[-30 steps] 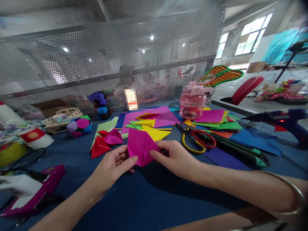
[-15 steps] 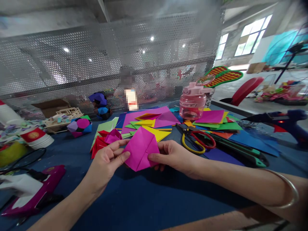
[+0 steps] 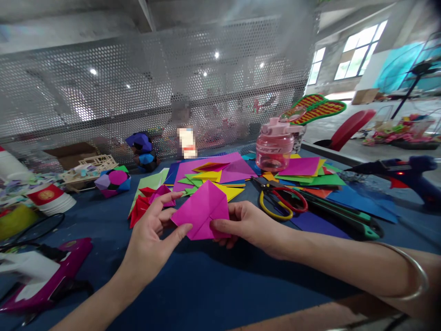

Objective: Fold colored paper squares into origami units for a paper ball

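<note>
Folded magenta paper (image 3: pixel 204 212) sits above the blue table (image 3: pixel 220 285)'s near middle, its right edge pinched in the right hand (image 3: pixel 246 225), presumably to steady its creases; the left hand (image 3: pixel 155 225)'s thumb touches its lower left, fingers spread apart.

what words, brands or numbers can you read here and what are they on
"ORT", the letters at either end unclear: pink bottle.
Gold marking on the red patch of the white cup stack: too small to read.
Small gold mark on the magenta tool: too small to read.
Pale patch by the mesh screen: pixelated, unreadable.
</note>
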The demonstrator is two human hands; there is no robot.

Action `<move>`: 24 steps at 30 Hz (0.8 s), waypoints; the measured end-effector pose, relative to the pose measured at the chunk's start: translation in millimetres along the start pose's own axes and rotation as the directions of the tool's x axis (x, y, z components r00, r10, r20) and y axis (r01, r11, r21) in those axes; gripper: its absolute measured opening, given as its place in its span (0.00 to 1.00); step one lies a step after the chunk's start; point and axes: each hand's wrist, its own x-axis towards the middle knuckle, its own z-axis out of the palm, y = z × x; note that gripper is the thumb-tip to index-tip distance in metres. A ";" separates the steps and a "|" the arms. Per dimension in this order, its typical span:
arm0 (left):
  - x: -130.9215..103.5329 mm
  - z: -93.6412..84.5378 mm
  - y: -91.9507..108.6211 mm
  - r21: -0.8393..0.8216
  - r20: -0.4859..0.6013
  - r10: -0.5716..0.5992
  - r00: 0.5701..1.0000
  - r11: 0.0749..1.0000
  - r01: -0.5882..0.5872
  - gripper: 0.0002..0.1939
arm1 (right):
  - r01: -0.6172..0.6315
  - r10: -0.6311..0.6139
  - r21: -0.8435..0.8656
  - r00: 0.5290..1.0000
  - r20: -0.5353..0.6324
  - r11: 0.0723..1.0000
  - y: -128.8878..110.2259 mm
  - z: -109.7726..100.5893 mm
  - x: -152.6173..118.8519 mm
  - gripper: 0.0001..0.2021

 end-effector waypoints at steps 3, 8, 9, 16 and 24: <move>-2.5 0.5 -1.9 0.120 -0.064 0.104 0.992 0.988 -0.096 0.28 | -0.037 0.037 0.017 0.999 0.012 0.999 -1.4 0.8 -0.9 0.15; -9.2 -0.6 -6.2 0.444 -0.034 0.452 0.891 0.806 -0.392 0.16 | -0.038 0.038 0.037 0.999 0.002 0.999 -2.2 1.1 -1.0 0.14; -9.7 -0.9 -6.4 0.468 0.010 0.500 0.866 0.763 -0.446 0.15 | -0.032 0.032 0.036 0.999 0.004 0.999 -2.0 1.0 -1.0 0.14; -6.6 -2.7 -8.4 0.469 -0.013 0.427 0.904 0.801 -0.371 0.12 | 0.061 -0.061 0.011 0.998 0.009 0.998 3.2 2.0 -1.1 0.18; -9.0 -0.5 -9.7 0.439 -0.006 0.374 0.927 0.834 -0.334 0.12 | 0.058 -0.057 0.014 0.997 -0.053 0.998 3.5 2.2 -1.1 0.14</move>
